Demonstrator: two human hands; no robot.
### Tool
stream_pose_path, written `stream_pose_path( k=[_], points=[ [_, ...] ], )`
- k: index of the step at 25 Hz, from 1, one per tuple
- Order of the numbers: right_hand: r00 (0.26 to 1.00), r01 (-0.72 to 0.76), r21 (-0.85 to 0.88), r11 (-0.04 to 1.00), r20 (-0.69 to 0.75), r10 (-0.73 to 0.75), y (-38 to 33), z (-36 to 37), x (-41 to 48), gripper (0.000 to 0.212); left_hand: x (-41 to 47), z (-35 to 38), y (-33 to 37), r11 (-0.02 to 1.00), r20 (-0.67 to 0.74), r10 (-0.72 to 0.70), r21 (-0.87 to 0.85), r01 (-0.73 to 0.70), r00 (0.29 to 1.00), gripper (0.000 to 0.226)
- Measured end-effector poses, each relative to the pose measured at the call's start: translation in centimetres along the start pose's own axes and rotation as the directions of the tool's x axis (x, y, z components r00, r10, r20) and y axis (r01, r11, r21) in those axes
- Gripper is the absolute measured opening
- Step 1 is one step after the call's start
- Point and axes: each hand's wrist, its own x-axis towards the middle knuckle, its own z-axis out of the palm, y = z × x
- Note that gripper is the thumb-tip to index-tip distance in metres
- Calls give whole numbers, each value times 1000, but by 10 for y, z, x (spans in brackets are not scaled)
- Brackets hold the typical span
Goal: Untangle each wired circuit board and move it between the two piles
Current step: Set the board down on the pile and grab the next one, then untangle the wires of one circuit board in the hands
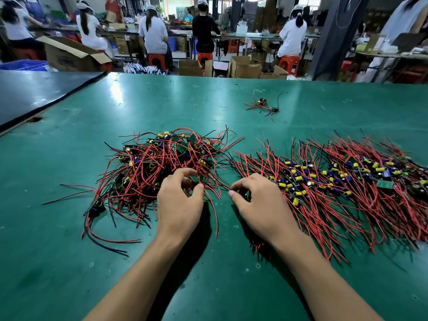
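Head view of a sorting bench. A green table carries two heaps of small wired boards. On the left lies the tangled pile, its red and black leads looping in all directions around green boards with yellow and blue capacitors. On the right lies the ordered pile, with boards in a band along its middle and leads fanned roughly parallel toward and away from the viewer. The left hand rests at the near right edge of the tangled pile, its curled fingers and thumb pinching one circuit board, whose red leads trail down over the table between the two hands. The right hand sits at the near left end of the ordered pile with its fingers curled and its thumb close to the forefinger. Whether it grips a wire cannot be told. Farther back, apart from both heaps, lie a few loose boards and a rubber band. Beyond the table, workers sit on red stools among cardboard boxes.
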Motion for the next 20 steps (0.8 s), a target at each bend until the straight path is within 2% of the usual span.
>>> stream_pose_path(
  k=[3, 10, 13, 17, 20],
  points=[
    [1000, -7, 11, 1000, 0, 7, -1, 1, 0, 12, 3, -4, -1, 998, -32, -29, 51, 31, 999, 45],
    [1000, -9, 15, 1000, 9, 9, -1, 2, -1, 14, 9, -1, -6, 964, 153, -19, 264, -22, 988, 57],
    [1000, -7, 20, 1000, 14, 6, -2, 2, -2, 14, 9, 1, -5, 952, 137, -44, 307, -1, 990, 54],
    [1000, -5, 26, 1000, 20, 5, -3, 1, -1, 14, 10, -1, -6, 969, 84, -8, 245, -13, 996, 34],
    [1000, -4, 31, 1000, 20, 3, -2, 0, -1, 14, 10, -2, -7, 973, 71, 20, 228, -36, 997, 31]
  ],
)
